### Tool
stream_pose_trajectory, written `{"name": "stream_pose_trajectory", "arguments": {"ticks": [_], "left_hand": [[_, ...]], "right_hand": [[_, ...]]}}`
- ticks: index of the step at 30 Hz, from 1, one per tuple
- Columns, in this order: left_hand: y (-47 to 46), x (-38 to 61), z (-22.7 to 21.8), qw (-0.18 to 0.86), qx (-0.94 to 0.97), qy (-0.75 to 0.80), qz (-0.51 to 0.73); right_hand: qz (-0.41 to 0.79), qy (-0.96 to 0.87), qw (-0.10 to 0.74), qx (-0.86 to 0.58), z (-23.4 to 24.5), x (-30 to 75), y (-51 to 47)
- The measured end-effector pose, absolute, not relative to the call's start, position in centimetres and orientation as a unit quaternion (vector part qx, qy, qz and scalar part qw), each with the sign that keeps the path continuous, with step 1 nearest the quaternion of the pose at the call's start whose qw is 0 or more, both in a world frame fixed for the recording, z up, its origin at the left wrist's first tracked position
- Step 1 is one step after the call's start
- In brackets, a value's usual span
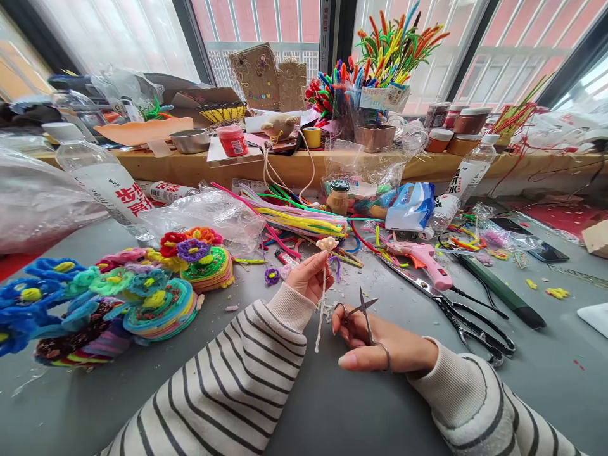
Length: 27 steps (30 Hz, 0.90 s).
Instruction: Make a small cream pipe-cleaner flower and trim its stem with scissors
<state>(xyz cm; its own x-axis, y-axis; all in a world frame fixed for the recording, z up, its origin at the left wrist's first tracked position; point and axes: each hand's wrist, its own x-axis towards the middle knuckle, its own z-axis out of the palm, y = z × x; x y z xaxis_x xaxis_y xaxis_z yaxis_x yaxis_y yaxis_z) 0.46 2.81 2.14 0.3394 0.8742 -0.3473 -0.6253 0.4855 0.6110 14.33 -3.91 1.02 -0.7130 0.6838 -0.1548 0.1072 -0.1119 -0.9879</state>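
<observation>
Between its thumb and fingers, my left hand (310, 277) pinches a small cream-coloured pipe-cleaner flower (327, 243). Its fuzzy white stem (320, 326) hangs down below the hand. To the right, my right hand (375, 339) holds small metal scissors (365, 306), with the thumb and fingers at the handle loops. The scissor blades are spread apart and point upward, a short way right of the stem and not touching it. White fuzz scraps (327, 311) lie on the grey table (332, 405) between the hands.
Finished pipe-cleaner flowers (52, 285) crowd the left. A pink glue gun (425, 261) and large shears (451, 310) lie to the right, near a green-black cutter-like tool (503, 292). Behind are bundled pipe cleaners (299, 218), a small jar (337, 197) and water bottles (102, 183).
</observation>
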Motion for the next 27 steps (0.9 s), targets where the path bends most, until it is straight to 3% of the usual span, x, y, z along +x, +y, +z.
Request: {"name": "stream_pose_trajectory", "arguments": {"ticks": [9, 14, 20, 27], "left_hand": [[3.1, 0.4, 1.7, 0.775, 0.249, 0.333, 0.476], [3.2, 0.3, 1.9, 0.764, 0.255, 0.355, 0.475], [2.7, 0.4, 2.1, 0.79, 0.327, 0.322, 0.408], [1.9, 0.8, 1.9, 0.793, 0.406, 0.333, 0.311]], "right_hand": [[0.602, -0.646, 0.253, -0.394, 0.1, 13.6, -4.1], [0.55, -0.617, 0.323, -0.46, -0.3, 13.6, -3.8], [0.566, -0.646, 0.352, -0.371, -0.4, 13.9, -3.7], [0.58, -0.685, 0.318, -0.305, -0.8, 14.0, -3.8]]}}
